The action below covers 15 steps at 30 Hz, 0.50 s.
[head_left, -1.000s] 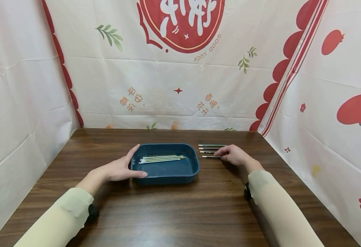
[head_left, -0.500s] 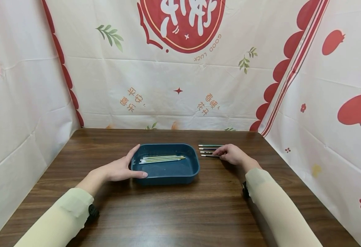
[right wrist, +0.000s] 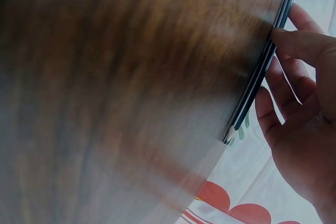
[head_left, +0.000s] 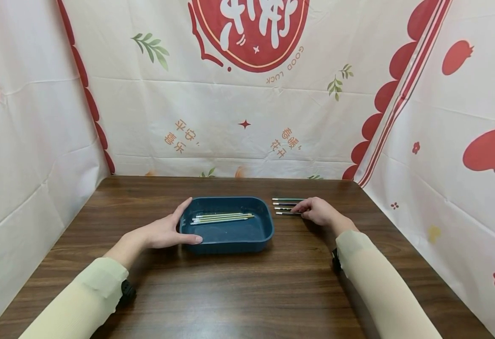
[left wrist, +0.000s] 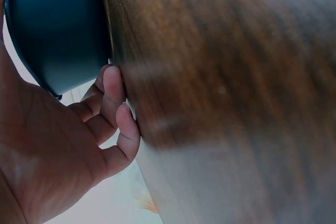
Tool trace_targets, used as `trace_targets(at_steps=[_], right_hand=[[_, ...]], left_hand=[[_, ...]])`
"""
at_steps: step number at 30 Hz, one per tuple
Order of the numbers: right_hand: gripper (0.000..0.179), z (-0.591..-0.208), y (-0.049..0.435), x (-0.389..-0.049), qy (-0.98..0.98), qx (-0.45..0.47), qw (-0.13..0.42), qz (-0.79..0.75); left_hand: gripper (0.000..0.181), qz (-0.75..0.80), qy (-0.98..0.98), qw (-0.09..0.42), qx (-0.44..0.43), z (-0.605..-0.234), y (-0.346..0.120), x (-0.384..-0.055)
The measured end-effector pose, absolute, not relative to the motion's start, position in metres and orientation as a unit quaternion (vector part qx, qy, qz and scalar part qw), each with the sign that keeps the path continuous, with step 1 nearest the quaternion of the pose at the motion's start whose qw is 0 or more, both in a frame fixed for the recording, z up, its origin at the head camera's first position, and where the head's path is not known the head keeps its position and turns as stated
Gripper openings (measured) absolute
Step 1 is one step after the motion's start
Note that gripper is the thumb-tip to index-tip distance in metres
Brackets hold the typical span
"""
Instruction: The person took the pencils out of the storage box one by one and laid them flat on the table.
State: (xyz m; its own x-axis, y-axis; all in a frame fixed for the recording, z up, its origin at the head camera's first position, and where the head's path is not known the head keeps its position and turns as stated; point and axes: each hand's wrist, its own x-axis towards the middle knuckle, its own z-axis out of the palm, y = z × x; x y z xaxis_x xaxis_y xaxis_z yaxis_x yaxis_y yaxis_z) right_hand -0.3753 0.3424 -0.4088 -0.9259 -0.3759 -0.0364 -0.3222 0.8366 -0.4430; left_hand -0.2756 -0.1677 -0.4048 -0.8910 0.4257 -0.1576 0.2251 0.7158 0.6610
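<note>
Blue tray: one blue tray [head_left: 230, 233] on a brown table [head_left: 247, 292], with at least three pale pencils [head_left: 222, 218] lying inside, white ends towards nine o'clock; their overlap blurs the exact count.
Pencil row: four pencils [head_left: 285, 204] on the table, between two and three o'clock from the tray, side by side, white ends towards nine o'clock.
Left hand: one left hand [head_left: 160, 233] at the tray's nine o'clock end, thumb on the near rim, fingers round the outside, gripping it.
Right hand: one right hand [head_left: 320, 213] at three o'clock from the tray, thumb and fingers pinching the nearest dark pencil [head_left: 287, 213], the row's lowest.
Backdrop: printed white cloth [head_left: 247, 103] at twelve o'clock.
</note>
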Motion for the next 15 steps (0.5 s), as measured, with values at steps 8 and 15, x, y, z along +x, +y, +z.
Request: trace_targets(at_steps=[8, 15], right_hand=[[0.033, -0.4085, 0.3419, -0.3745, 0.955, -0.183, 0.061, -0.226], [0.033, -0.4091, 0.3426, -0.3745, 0.955, -0.176, 0.064, -0.228]], left_hand=[[0.13, 0.331, 0.914, 0.15, 0.179, -0.4048, -0.1681, -0.2757], [0.13, 0.329, 0.915, 0.151, 0.177, -0.4047, -0.1679, -0.2755]])
